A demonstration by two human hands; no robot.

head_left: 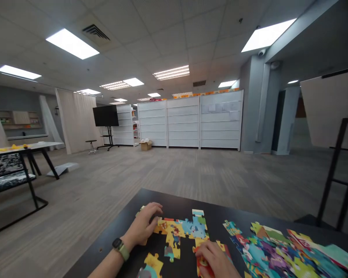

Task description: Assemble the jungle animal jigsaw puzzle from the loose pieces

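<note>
Partly joined jigsaw puzzle pieces [176,236] with cartoon animals lie on the black table, running between my hands. My left hand [146,224], with a watch [121,247] at the wrist, is at the left end of this section. Its fingers are bent, with the thumb apart from them, and it partly covers pieces there. My right hand [216,258] is closed on a red and yellow puzzle piece [202,261] at the lower right of the section; the palm side is hidden. Near the front edge lies a separate joined bit [152,266] in yellow and teal.
A heap of loose puzzle pieces [274,251] covers the table's right side, with one piece [232,227] apart from it. The black table [110,235] ends at left and far edges. Beyond are white shelves [182,123], a screen [106,116] and an easel [339,173].
</note>
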